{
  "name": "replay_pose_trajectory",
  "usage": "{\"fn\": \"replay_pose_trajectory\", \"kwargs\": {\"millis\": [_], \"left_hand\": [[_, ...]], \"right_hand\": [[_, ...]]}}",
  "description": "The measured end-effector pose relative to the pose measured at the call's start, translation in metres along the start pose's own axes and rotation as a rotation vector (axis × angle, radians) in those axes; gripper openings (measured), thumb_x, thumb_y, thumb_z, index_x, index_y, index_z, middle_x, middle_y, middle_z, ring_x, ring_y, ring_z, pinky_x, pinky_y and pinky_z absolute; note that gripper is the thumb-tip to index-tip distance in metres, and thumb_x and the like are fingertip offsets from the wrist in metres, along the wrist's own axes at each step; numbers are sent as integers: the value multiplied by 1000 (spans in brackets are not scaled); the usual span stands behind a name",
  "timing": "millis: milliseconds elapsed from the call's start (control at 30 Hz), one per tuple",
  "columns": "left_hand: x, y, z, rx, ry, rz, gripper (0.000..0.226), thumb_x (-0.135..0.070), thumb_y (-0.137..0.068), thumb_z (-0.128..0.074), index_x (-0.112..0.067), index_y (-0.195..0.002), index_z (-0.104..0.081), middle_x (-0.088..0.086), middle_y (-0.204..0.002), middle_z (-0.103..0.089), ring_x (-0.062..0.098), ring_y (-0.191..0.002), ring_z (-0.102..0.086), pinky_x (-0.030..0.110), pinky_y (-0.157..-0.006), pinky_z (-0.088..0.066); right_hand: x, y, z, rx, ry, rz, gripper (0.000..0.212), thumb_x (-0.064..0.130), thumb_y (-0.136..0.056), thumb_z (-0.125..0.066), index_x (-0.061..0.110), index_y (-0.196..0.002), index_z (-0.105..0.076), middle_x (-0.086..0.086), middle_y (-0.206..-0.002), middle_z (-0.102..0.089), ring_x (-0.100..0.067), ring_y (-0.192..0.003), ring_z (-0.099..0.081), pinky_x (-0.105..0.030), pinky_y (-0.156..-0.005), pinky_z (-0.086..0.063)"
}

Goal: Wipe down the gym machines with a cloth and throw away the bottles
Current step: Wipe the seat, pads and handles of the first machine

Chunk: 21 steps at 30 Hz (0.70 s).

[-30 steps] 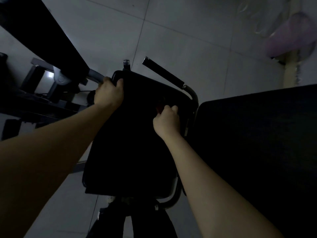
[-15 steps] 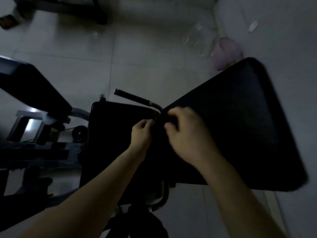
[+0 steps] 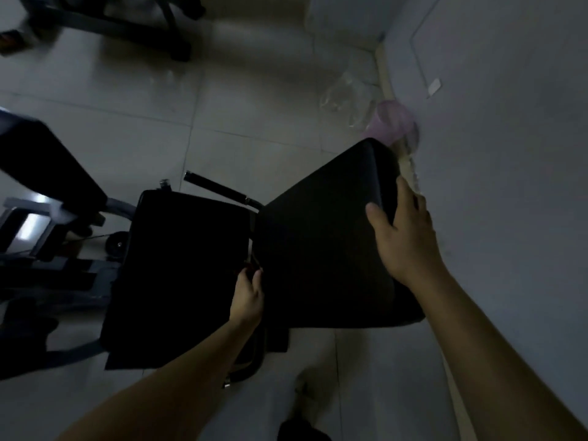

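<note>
A gym machine stands below me with a black seat pad (image 3: pixel 178 275) and a black back pad (image 3: pixel 321 246) tilted to the right. My right hand (image 3: pixel 405 233) grips the back pad's upper edge, thumb on its face and fingers behind it. My left hand (image 3: pixel 248 292) sits at the gap between the two pads, fingers curled round a small dark reddish cloth (image 3: pixel 251 268) that is barely visible in the dim light. Clear plastic bottles (image 3: pixel 345 93) lie on the floor by the wall, beside a pink bin (image 3: pixel 393 124).
A black handle bar (image 3: pixel 216 190) sticks out behind the seat. Another machine with a dark pad (image 3: pixel 47 173) stands at the left, and a machine base (image 3: pixel 127 27) at the top. The wall (image 3: pixel 509 154) runs close along the right.
My hands met at the gap between the pads, then my right hand moved up to the back pad's top edge. My left hand left the seat's far corner for the gap. My view lifted.
</note>
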State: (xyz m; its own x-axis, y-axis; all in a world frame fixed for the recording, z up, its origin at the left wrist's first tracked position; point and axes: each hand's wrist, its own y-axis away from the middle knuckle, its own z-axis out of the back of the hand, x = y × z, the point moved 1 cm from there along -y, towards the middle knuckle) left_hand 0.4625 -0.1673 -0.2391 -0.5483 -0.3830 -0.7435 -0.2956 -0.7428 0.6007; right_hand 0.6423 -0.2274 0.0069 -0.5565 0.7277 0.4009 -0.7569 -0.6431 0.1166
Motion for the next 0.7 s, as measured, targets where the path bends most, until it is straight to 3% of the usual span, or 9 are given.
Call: {"fn": "replay_pose_trajectory", "kwargs": {"millis": [67, 167, 333, 467, 500, 600, 667, 700], "left_hand": [[-2, 5, -8, -61, 95, 16, 49, -38, -109, -38, -11, -150, -41, 12, -146, -51, 31, -137, -48, 43, -112, -42], [-17, 30, -13, -115, 217, -4, 33, -29, -110, -39, -14, -136, -53, 4, -122, -60, 28, -124, -58, 41, -102, -49], [-65, 100, -31, -150, 342, -107, 16, -28, -109, -42, -34, -114, -56, -2, -118, -62, 20, -113, -64, 45, -102, -53], [-124, 176, -40, -99, 342, -275, 21, -32, -108, -44, -40, -127, -47, -21, -111, -57, -15, -96, -59, 9, -82, -48], [-137, 194, -42, -92, 311, -336, 22, -35, -108, -43, -44, -128, -45, -23, -116, -55, -18, -99, -56, 9, -86, -46], [-156, 230, -50, -101, 151, -597, 39, -44, -106, -39, -38, -145, -45, -17, -152, -42, -7, -138, -38, 20, -116, -32], [-152, 216, -49, -102, 101, -635, 43, -42, -108, -36, -33, -150, -42, -19, -154, -39, -11, -140, -33, 14, -116, -28], [-147, 199, -44, -71, 160, -533, 41, -40, -109, -36, -34, -149, -41, -21, -148, -44, -15, -134, -38, 11, -111, -32]], "right_hand": [[-3, -4, -3, -58, -24, 38, 71, 49, -101, -43, 23, -159, -10, -9, -161, -20, -29, -145, -27, -46, -114, -27], [-5, -6, -8, -71, -65, 74, 72, 49, -100, -42, 21, -159, -11, -12, -161, -22, -30, -143, -30, -48, -114, -33], [-6, -4, -1, 50, -56, 117, 79, 45, -101, -42, 11, -159, 0, -20, -164, -5, -35, -150, -16, -54, -120, -19], [-6, 1, 6, 110, -86, 153, 79, 44, -101, -42, 6, -158, -1, -26, -162, -5, -40, -148, -15, -55, -120, -16], [-7, -1, 9, 117, -97, 160, 77, 45, -101, -42, 5, -157, -6, -27, -160, -11, -42, -145, -21, -55, -118, -20], [-11, -29, 21, 109, -206, 150, 58, 43, -100, -47, 5, -141, -32, -26, -142, -35, -42, -121, -46, -46, -98, -38], [-5, -57, 26, 105, -254, 107, 51, 43, -99, -47, 9, -136, -35, -22, -138, -38, -41, -113, -50, -45, -94, -43], [3, -69, 23, 109, -237, 96, 56, 45, -98, -47, 10, -140, -32, -21, -140, -35, -41, -115, -50, -48, -97, -44]]}}
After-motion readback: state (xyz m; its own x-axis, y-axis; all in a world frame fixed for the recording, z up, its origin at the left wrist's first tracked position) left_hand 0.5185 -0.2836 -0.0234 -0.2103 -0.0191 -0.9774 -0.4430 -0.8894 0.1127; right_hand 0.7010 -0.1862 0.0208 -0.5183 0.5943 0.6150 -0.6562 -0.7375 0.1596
